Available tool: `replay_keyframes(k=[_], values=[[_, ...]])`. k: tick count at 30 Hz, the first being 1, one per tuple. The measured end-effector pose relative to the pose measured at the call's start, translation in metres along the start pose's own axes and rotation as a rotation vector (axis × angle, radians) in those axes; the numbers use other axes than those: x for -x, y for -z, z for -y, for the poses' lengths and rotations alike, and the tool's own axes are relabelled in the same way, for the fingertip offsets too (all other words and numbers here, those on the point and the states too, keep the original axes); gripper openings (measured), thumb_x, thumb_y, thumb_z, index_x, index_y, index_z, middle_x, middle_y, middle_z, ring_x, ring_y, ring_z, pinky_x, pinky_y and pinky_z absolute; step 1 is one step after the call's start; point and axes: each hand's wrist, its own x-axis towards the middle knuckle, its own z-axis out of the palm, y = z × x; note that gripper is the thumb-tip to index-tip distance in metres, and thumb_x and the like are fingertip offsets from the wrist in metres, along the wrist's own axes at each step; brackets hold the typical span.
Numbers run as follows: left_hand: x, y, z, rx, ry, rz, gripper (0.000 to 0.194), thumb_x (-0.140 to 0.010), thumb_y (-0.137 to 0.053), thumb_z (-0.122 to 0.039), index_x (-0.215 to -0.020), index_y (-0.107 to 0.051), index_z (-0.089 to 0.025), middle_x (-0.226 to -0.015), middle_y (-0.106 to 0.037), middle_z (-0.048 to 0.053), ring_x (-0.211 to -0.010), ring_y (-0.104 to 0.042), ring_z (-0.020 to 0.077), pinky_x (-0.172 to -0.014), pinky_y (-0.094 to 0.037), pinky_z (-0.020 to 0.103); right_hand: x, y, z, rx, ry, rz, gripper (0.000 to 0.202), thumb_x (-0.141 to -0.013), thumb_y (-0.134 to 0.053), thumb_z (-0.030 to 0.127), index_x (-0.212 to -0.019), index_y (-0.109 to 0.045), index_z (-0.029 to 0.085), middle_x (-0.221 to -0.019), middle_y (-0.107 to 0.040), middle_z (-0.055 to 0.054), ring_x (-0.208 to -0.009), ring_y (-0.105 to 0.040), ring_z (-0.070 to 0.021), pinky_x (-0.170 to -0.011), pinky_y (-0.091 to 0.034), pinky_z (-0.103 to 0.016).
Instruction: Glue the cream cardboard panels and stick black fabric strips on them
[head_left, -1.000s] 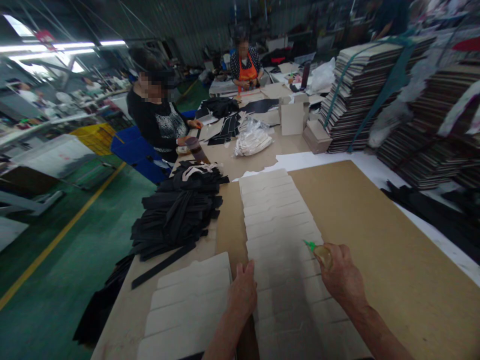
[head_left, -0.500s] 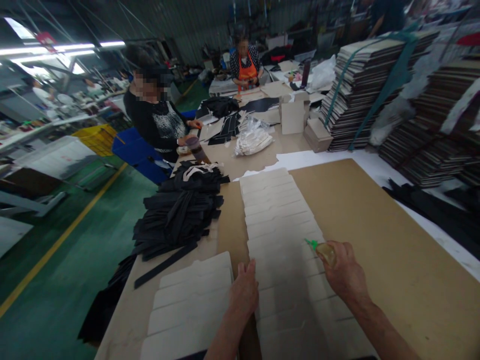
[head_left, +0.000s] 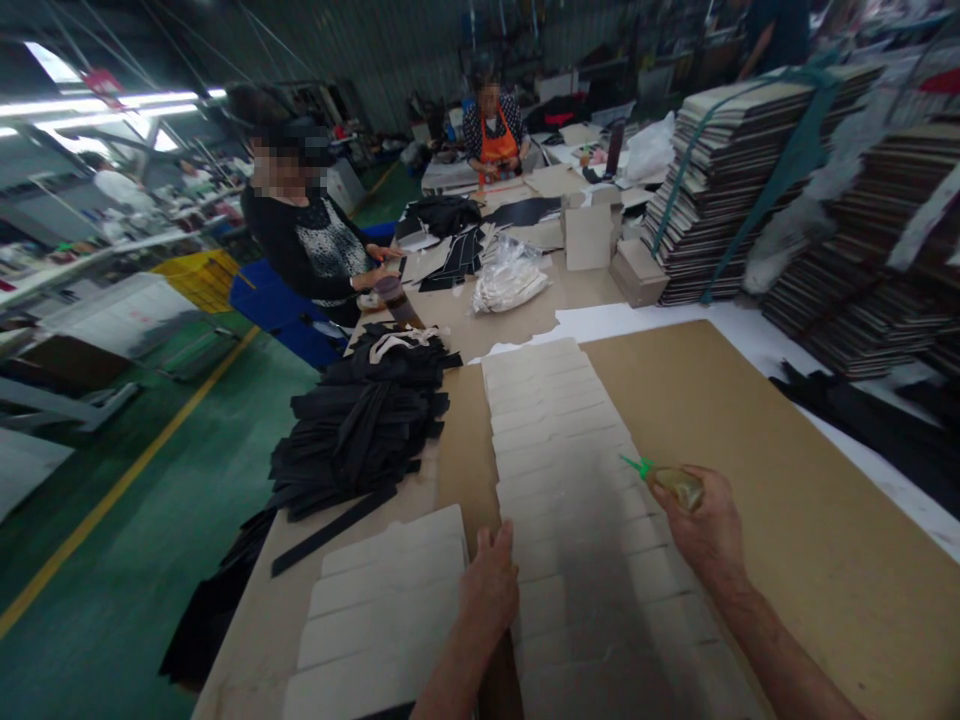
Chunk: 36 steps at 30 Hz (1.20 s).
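My right hand point(head_left: 709, 525) is wrapped round a small clear squeeze bottle point(head_left: 679, 488) with a green nozzle and a yellowish liquid inside. The bottle lies tilted almost sideways, its tip pointing left above the right edge of a long row of overlapping pale board pieces point(head_left: 540, 430). At the left edge of that row rests my left hand point(head_left: 489, 580), fingers slightly bent and a little apart, with nothing visible in them. Beside it on the left lies a second, shorter set of overlapping pale pieces point(head_left: 386, 600).
Black fabric strips point(head_left: 360, 435) are heaped at the left table edge. A brown board point(head_left: 757, 450) lies under the row. Tall strapped stacks point(head_left: 739, 190) stand at the back right, near a plastic bag of pale pieces point(head_left: 510, 280). A co-worker point(head_left: 307, 230) stands at the left side.
My right hand has moved right and slightly up with the squeeze bottle, which now lies flatter. My left hand stays at the row's edge.
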Motion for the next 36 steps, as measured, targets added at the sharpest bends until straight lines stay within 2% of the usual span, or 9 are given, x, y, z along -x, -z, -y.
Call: replay_keyframes(k=[4, 10, 16, 20, 22, 26, 32, 36], values=[[0.0, 0.0, 0.0, 0.0, 0.009, 0.008, 0.063, -0.092, -0.047, -0.015, -0.152, -0.028, -0.025, -0.15, -0.035, 0.015, -0.118, -0.057, 0.0211, -0.09, -0.047, 0.026, -0.015, 0.0, 0.002, 0.103, 0.001, 0.079, 0.036, -0.088, -0.052, 0.046, -0.111, -0.051, 0.018, -0.109, -0.055, -0.014, -0.099, -0.055, -0.0269, -0.079, -0.046, -0.038], [0.0, 0.0, 0.0, 0.002, 0.001, 0.002, 0.064, -0.092, -0.047, -0.015, -0.151, -0.028, -0.026, -0.147, -0.037, 0.015, -0.117, -0.058, 0.0221, -0.088, -0.048, 0.028, -0.007, -0.007, 0.011, 0.193, 0.087, 0.192, 0.026, -0.092, -0.049, 0.039, -0.11, -0.052, 0.021, -0.108, -0.054, -0.01, -0.086, -0.056, -0.0227, -0.067, -0.044, -0.034], [0.001, -0.001, -0.001, 0.011, 0.004, -0.007, 0.064, -0.091, -0.046, -0.011, -0.151, -0.029, -0.025, -0.146, -0.038, 0.015, -0.114, -0.059, 0.0226, -0.087, -0.049, 0.029, -0.011, -0.008, 0.017, 0.332, 0.054, 0.199, 0.026, -0.091, -0.054, 0.04, -0.109, -0.053, 0.021, -0.106, -0.054, -0.007, -0.07, -0.053, -0.0173, -0.057, -0.039, -0.03], [0.001, -0.001, -0.002, 0.02, 0.003, -0.006, 0.064, -0.09, -0.047, -0.011, -0.15, -0.03, -0.025, -0.147, -0.037, 0.015, -0.116, -0.059, 0.0228, -0.09, -0.049, 0.029, -0.005, -0.011, 0.022, 0.274, 0.204, 0.266, 0.023, -0.094, -0.051, 0.036, -0.111, -0.051, 0.021, -0.107, -0.054, -0.008, -0.074, -0.056, -0.0178, -0.058, -0.04, -0.029], [0.001, -0.001, -0.002, 0.022, 0.003, -0.002, 0.065, -0.09, -0.048, -0.011, -0.151, -0.029, -0.025, -0.148, -0.037, 0.015, -0.118, -0.058, 0.0227, -0.091, -0.048, 0.029, -0.003, -0.011, 0.02, 0.28, 0.224, 0.259, 0.023, -0.095, -0.05, 0.036, -0.112, -0.051, 0.021, -0.107, -0.054, -0.007, -0.075, -0.056, -0.018, -0.058, -0.041, -0.029], [0.001, 0.0, -0.002, 0.023, 0.011, 0.008, 0.067, -0.088, -0.048, -0.01, -0.15, -0.028, -0.027, -0.148, -0.038, 0.013, -0.118, -0.057, 0.0213, -0.091, -0.047, 0.027, -0.003, -0.009, 0.016, 0.387, 0.162, 0.203, 0.026, -0.094, -0.053, 0.039, -0.112, -0.052, 0.021, -0.107, -0.054, -0.008, -0.07, -0.055, -0.0174, -0.055, -0.039, -0.029], [0.001, -0.001, -0.002, 0.035, 0.01, 0.003, 0.066, -0.088, -0.048, -0.009, -0.15, -0.03, -0.026, -0.148, -0.038, 0.015, -0.118, -0.058, 0.0224, -0.093, -0.047, 0.029, 0.003, -0.016, 0.029, 0.329, 0.271, 0.281, 0.021, -0.095, -0.05, 0.033, -0.113, -0.051, 0.022, -0.106, -0.055, -0.007, -0.07, -0.057, -0.0167, -0.057, -0.042, -0.029], [0.001, -0.004, -0.001, 0.052, 0.007, -0.018, 0.068, -0.086, -0.049, -0.007, -0.149, -0.031, -0.026, -0.148, -0.037, 0.016, -0.115, -0.06, 0.0228, -0.09, -0.048, 0.029, 0.003, -0.018, 0.031, 0.354, 0.24, 0.227, 0.023, -0.094, -0.053, 0.035, -0.112, -0.051, 0.021, -0.106, -0.056, -0.007, -0.069, -0.057, -0.017, -0.055, -0.042, -0.029]])
